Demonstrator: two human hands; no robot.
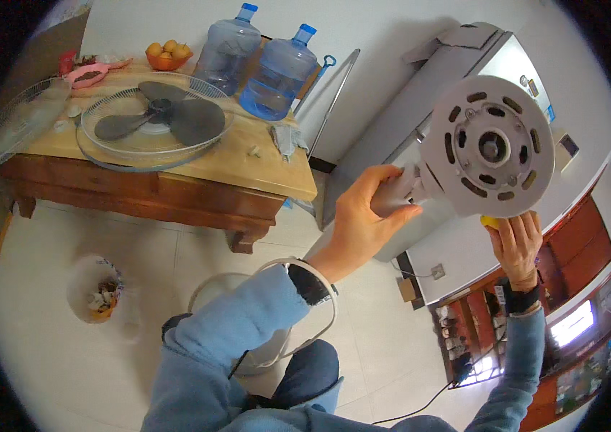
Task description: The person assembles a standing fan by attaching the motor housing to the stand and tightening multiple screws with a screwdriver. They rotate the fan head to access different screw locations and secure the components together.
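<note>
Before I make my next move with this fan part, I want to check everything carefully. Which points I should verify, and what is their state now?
1. Left hand gripping the fan neck: ok.
2. Right hand near the motor housing: ok, at its lower edge.
3. Yellow object at the right fingertips identified: cannot tell, mostly hidden.
4. Fan blades off the housing: ok, they are over at the table.
5. White cord clear of the left arm: not ok, it loops at the wrist.
</note>
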